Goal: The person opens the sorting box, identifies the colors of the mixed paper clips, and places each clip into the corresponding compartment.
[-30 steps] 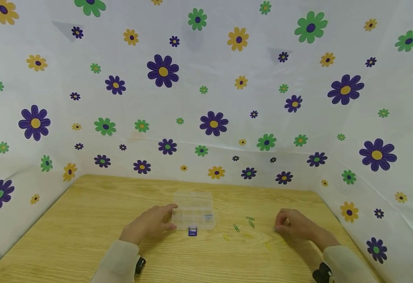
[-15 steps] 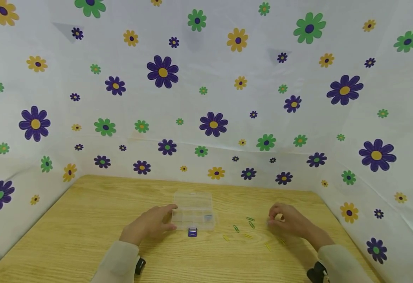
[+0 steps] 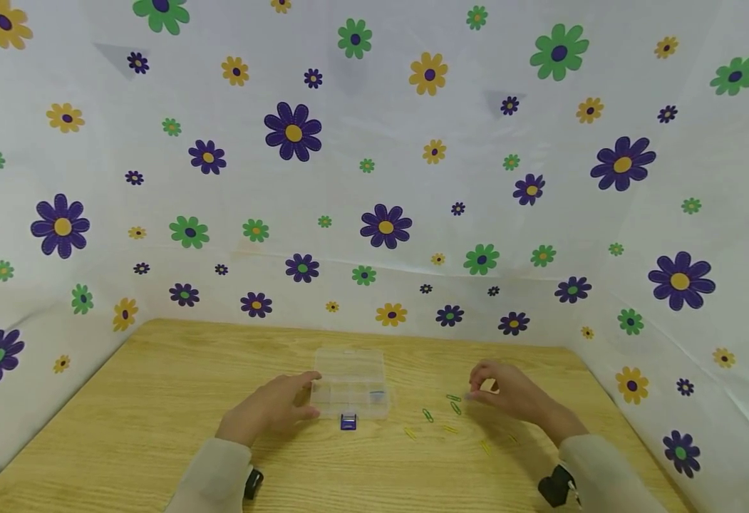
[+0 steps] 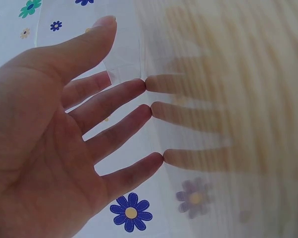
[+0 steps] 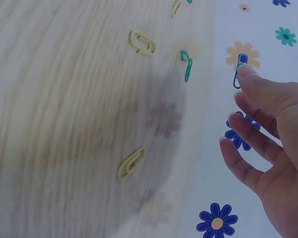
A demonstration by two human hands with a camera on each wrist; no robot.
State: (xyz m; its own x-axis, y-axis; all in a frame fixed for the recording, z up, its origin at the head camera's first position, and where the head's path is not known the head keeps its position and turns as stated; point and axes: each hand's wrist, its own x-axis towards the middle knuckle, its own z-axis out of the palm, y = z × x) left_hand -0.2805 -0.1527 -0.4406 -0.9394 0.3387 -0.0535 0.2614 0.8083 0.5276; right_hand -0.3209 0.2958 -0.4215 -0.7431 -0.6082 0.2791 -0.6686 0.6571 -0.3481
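A clear plastic compartment box stands on the table with its lid folded back and a blue latch at the front. Something blue, apparently a paper clip, lies in a right compartment. My left hand rests at the box's left side, its fingers extended; in the left wrist view, several fingertips touch the tabletop. My right hand is raised over the table, just right of the green clips. Thumb and index finger pinch a blue paper clip, while the other fingers curve loosely.
Green paper clips lie right of the box. Several yellow paper clips are scattered nearer the front, one below the right hand. Flower-printed white cloth hangs behind the wooden table and along both sides.
My right hand has moved left and slightly up from the right side, carrying the blue paper clip toward the green clips. The left hand and the box have stayed put.
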